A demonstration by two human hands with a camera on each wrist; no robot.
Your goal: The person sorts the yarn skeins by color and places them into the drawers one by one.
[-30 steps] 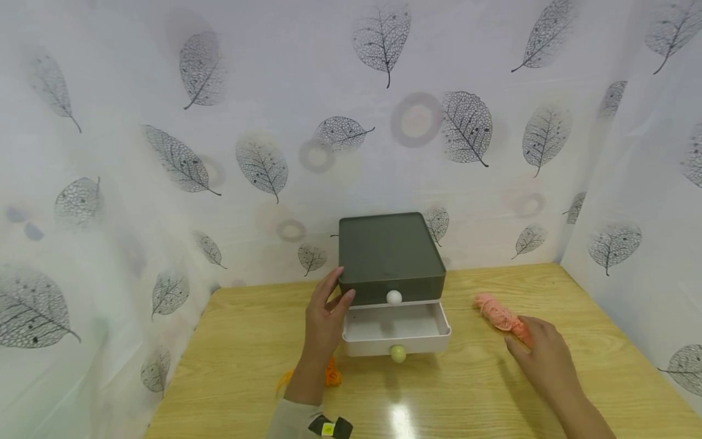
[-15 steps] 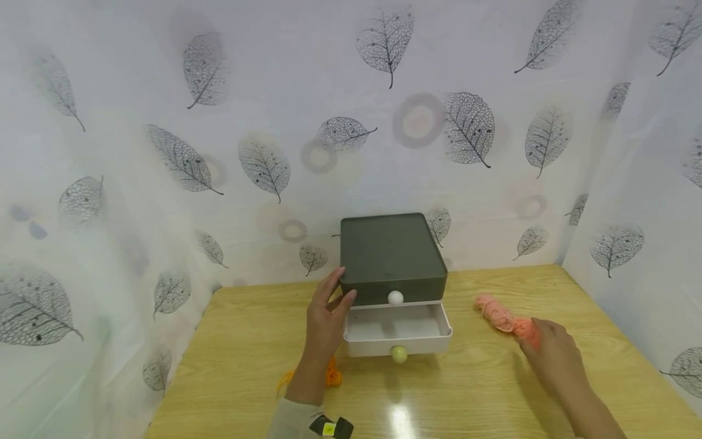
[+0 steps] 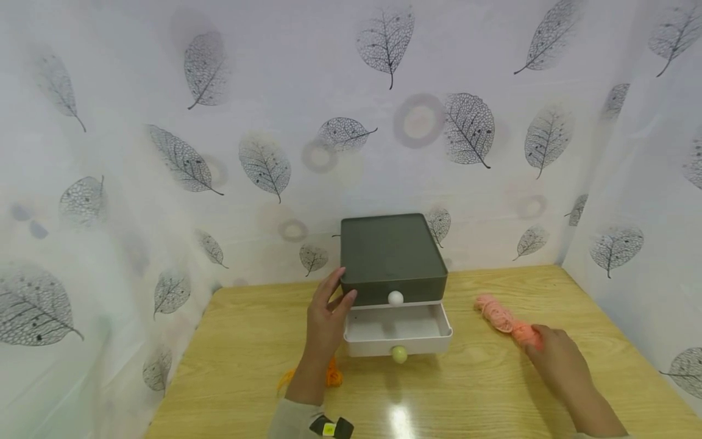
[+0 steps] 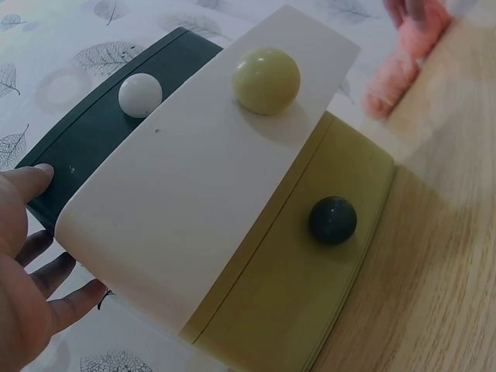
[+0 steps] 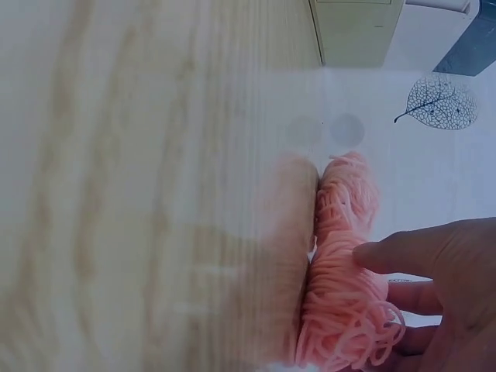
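A three-tier drawer box (image 3: 392, 250) stands at the table's back, its top dark green. Its white middle drawer (image 3: 397, 347) is pulled out, with nothing inside; the lower olive drawer (image 4: 294, 248) is closed. My left hand (image 3: 326, 320) rests at the box's upper left corner, thumb on the green front and fairly straight fingers along the side. On the right lies a skein of pink yarn (image 3: 507, 323). My right hand (image 3: 562, 363) pinches its near end; in the right wrist view the thumb is on the pink strands, the other fingers partly hidden behind.
An orange skein of yarn (image 3: 333, 373) lies on the wooden table (image 3: 241, 341), partly hidden behind my left forearm. Round knobs stick out of the drawers, a yellow-green knob (image 3: 399, 354) on the extended one. A leaf-print curtain (image 3: 285, 91) hangs close behind the box.
My right hand has shifted right and nearer along the pink yarn to its near end, uncovering more strands. The left hand and the drawer box have stayed in place.
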